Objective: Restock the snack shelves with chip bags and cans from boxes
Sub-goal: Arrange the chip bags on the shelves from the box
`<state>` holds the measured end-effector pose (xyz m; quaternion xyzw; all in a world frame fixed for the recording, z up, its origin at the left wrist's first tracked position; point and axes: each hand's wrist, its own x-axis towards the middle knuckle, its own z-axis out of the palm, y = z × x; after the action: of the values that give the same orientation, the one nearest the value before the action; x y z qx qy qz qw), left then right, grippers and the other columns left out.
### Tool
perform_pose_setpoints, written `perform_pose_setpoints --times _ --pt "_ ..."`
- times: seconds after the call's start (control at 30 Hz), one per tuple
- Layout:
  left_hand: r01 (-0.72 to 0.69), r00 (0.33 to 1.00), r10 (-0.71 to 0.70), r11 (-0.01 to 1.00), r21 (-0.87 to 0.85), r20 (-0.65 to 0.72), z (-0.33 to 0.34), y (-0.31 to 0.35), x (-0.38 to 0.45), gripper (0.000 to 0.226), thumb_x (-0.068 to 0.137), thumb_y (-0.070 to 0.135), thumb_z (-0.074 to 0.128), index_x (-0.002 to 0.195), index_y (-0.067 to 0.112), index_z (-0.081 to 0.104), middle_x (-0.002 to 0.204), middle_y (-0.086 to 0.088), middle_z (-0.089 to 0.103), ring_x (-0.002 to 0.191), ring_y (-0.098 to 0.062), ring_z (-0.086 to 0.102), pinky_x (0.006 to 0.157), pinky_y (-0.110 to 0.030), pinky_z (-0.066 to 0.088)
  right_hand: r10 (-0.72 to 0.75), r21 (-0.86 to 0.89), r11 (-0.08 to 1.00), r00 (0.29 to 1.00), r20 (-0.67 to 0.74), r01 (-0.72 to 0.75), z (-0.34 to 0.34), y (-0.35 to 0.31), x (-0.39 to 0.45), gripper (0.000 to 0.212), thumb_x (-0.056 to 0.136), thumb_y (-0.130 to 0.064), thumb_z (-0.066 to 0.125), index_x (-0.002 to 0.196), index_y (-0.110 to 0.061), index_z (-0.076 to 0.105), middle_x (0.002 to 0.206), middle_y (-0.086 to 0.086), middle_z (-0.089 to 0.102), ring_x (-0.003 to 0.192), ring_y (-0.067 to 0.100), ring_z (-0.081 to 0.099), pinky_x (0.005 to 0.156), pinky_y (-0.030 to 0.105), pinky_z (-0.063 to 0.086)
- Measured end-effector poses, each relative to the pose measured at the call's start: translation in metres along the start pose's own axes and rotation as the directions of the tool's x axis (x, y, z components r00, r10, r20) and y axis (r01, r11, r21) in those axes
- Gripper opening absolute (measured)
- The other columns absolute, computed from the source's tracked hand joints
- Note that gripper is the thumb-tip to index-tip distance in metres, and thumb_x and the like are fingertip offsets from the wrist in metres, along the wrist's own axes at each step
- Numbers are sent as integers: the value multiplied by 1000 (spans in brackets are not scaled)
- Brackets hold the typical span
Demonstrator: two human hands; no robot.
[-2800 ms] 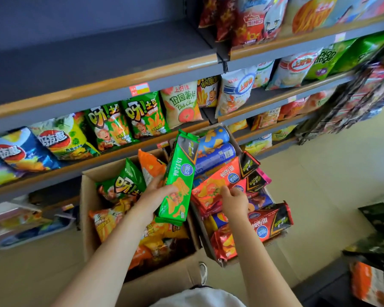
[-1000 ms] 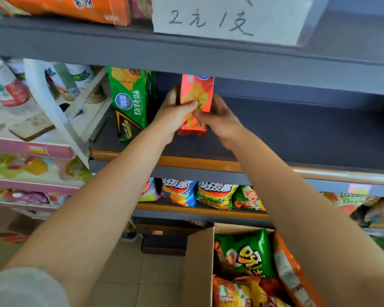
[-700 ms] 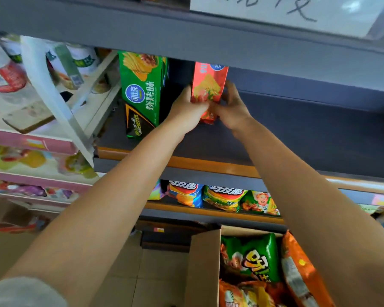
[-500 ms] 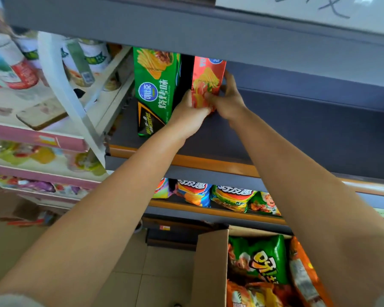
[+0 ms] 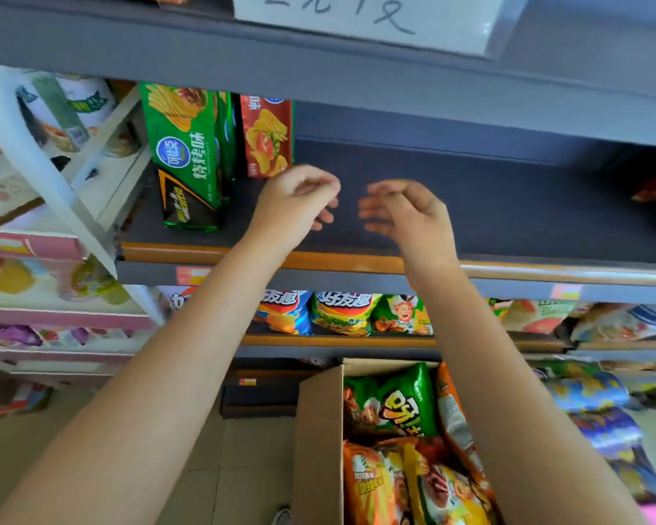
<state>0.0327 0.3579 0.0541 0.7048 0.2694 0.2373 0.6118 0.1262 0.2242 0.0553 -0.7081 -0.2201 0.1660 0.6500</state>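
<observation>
Left hand [image 5: 296, 198] and right hand [image 5: 402, 210] empty, fingers loosely curled, hovering apart over the dark grey shelf board [image 5: 508, 206]. Tall red cardboard chip box [image 5: 266, 136] standing upright at the back — just beside the green chip boxes [image 5: 184, 153], touched by neither hand. Likely risk: narrow box tipping forward if knocked by a wrist. More bags waiting below in the open brown cardboard carton [image 5: 319, 441].
</observation>
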Motion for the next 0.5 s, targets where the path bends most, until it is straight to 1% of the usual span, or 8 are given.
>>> perform_pose_setpoints --times 0.07,0.17,0.23,0.3,0.37,0.4,0.43,0.5 --pt "-23 998 22 1000 20 61 38 5 -34 8 95 17 62 89 18 67 72 4 68 58 -9 61 54 -21 48 9 36 999 995 -102 -5 -44 12 -53 25 98 -4 47 89 -11 69 76 10 71 72 22 69 69 32 59" --pt "46 970 -51 999 29 238 111 -15 -85 6 95 11 60 92 8 65 70 -1 64 52 -8 56 50 -20 44 169 75 985 946 -276 -154 -109 64 -121 25 97 -1 48 83 -10 67 65 8 64 61 20 60 60 29 53" --pt "98 919 -132 989 108 370 169 -42 -122 9 96 11 61 88 12 64 71 -1 64 51 -7 56 51 -21 44 301 52 951 884 -359 -303 -154 111 -167 25 96 -4 52 78 -14 66 62 4 61 57 17 56 58 30 47" --pt "112 862 -201 971 213 465 219 -71 -154 16 96 14 61 81 17 64 71 0 66 51 -6 58 55 -26 46 355 -12 915 819 -451 -403 -196 157 -214 24 91 -10 56 73 -23 66 65 -1 62 62 13 56 61 29 44" --pt "145 779 -297 942 303 552 271 -96 -191 19 96 16 61 78 18 64 73 -2 66 57 -10 61 59 -28 49 324 -114 883 767 -553 -455 -240 189 -264 13 87 -15 55 84 -21 66 78 -2 65 77 17 60 70 30 47" --pt "166 727 -349 925 343 591 295 -104 -210 16 94 19 63 78 18 64 74 -2 66 62 -14 62 62 -29 51 279 -185 859 740 -612 -477 -262 199 -287 15 85 -18 53 93 -19 65 87 -1 65 86 21 60 77 31 47" --pt "177 676 -386 912 370 628 317 -112 -228 13 90 25 66 79 19 64 76 -3 66 66 -18 63 66 -30 52 227 -242 832 704 -673 -500 -285 207 -308 22 82 -18 52 101 -16 63 95 1 63 94 24 57 83 33 44" --pt "124 594 -393 907 403 702 358 -126 -261 14 79 36 66 82 22 65 82 -4 67 75 -19 62 74 -33 49 143 -266 787 584 -799 -557 -329 214 -343 33 78 -16 51 110 -8 59 103 5 57 101 28 51 90 36 39"
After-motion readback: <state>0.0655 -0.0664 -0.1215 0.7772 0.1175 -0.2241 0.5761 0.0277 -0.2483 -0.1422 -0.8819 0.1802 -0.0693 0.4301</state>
